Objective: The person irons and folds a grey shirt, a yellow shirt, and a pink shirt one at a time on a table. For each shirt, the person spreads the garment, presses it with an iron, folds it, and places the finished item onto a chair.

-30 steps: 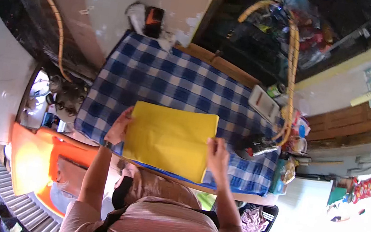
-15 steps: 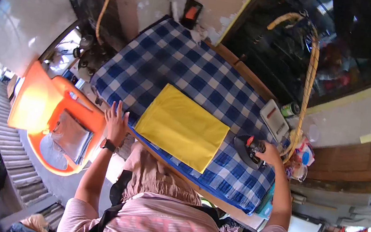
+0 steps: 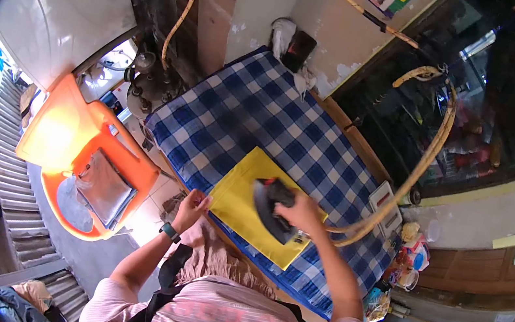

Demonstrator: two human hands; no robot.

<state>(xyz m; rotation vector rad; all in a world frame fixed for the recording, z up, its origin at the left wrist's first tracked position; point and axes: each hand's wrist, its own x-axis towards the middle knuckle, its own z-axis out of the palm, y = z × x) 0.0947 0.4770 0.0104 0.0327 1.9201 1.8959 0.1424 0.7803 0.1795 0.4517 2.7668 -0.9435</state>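
A folded yellow cloth [image 3: 242,188] lies flat on the blue and white checked cover [image 3: 226,104] of a table. On top of the cloth, my right hand [image 3: 300,213] is wrapped round the handle of a dark iron [image 3: 267,207]. The iron's cord runs off to the right. My left hand [image 3: 190,209] is at the cloth's near left corner, by the table's front edge. Its fingers are partly curled, and whether they pinch the corner is too small to tell.
An orange chair [image 3: 60,159] with folded dark items [image 3: 105,189] stands at the left. A white and grey tray [image 3: 386,204] lies at the table's right end. A thick cord [image 3: 440,134] hangs over the right side, beside a dark window.
My right hand has brought the iron from the checked cover at the right onto the yellow cloth. My left hand has moved to the cloth's near left corner, and the view has shifted.
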